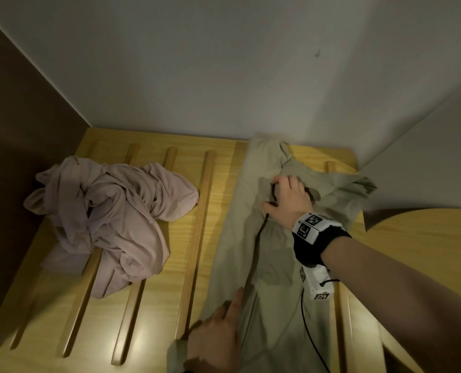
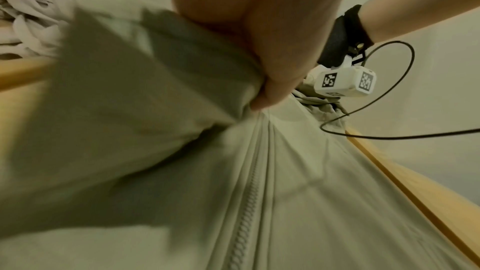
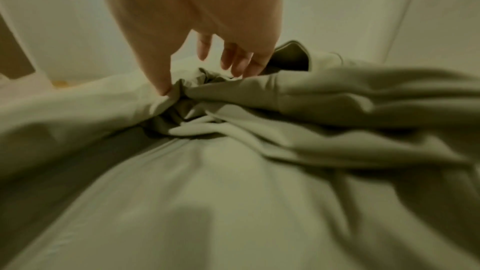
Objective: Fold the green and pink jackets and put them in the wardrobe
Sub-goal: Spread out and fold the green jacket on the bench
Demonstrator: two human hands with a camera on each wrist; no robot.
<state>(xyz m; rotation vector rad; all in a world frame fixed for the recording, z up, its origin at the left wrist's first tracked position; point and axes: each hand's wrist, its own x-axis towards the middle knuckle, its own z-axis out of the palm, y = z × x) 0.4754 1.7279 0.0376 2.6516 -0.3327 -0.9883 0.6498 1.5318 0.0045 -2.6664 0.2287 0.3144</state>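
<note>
The green jacket [image 1: 277, 265] lies lengthwise on the right of a slatted wooden surface, zipper [image 1: 253, 265] facing up. My right hand [image 1: 271, 192] rests spread on its bunched collar, thumb and fingers apart; in the right wrist view the thumb presses into the fabric [image 3: 207, 192] and the other fingers of the hand [image 3: 200, 77] hang relaxed. My left hand [image 1: 221, 319] is low by the zipper; the left wrist view shows it [image 2: 262, 100] pinching the raised front panel of the jacket [image 2: 311, 171]. The pink jacket [image 1: 110, 211] lies crumpled on the left, apart from both hands.
The wooden surface [image 1: 191, 238] has raised slats running toward me. A white wall [image 1: 224, 76] closes the back and a dark brown panel [image 1: 14, 130] the left. A rounded wooden board [image 1: 425, 251] stands on the right. A black cable [image 1: 307, 332] trails over the jacket.
</note>
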